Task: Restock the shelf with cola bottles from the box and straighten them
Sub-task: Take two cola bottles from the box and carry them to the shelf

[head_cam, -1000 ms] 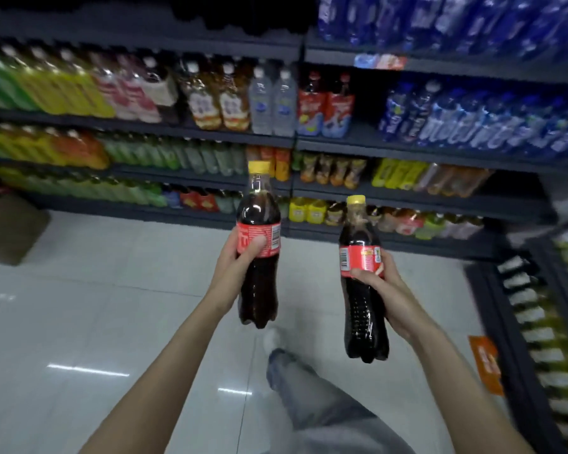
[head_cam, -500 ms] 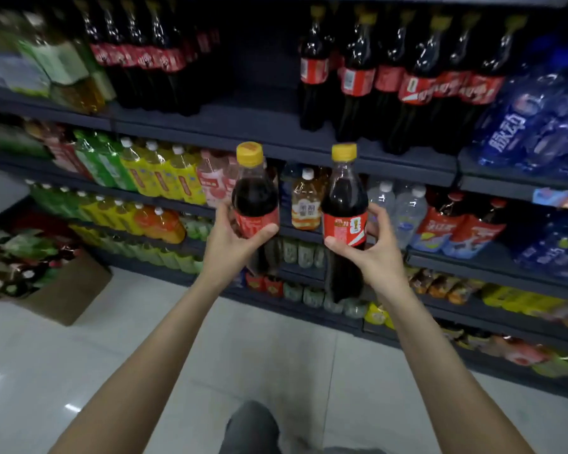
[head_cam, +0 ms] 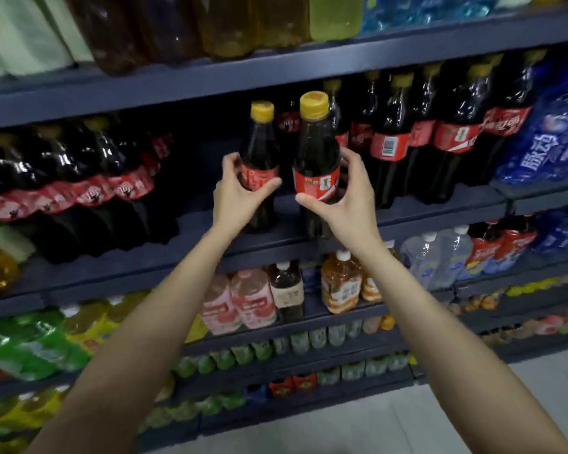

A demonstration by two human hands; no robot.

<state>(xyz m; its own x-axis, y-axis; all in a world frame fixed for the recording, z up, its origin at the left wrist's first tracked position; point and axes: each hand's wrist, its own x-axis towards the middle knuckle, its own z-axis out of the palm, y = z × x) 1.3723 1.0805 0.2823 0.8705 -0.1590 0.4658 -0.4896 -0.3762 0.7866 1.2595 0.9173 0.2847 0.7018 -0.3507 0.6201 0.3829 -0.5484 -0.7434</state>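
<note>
The left hand (head_cam: 240,198) is wrapped around the red label of a cola bottle (head_cam: 259,165), thumb in front and fingers curled behind; the right hand (head_cam: 348,204) is wrapped around the label of a second cola bottle (head_cam: 316,152) in the same way. Both bottles are held upright, side by side, over the gap in the cola shelf (head_cam: 309,244); whether their bases touch the shelf cannot be told. To the right of the gap a row of shelved cola bottles (head_cam: 440,136) is stood; to the left of the gap larger cola bottles (head_cam: 79,191) are lined up. Blue packs (head_cam: 548,139) are kept beyond the right-hand row.
</note>
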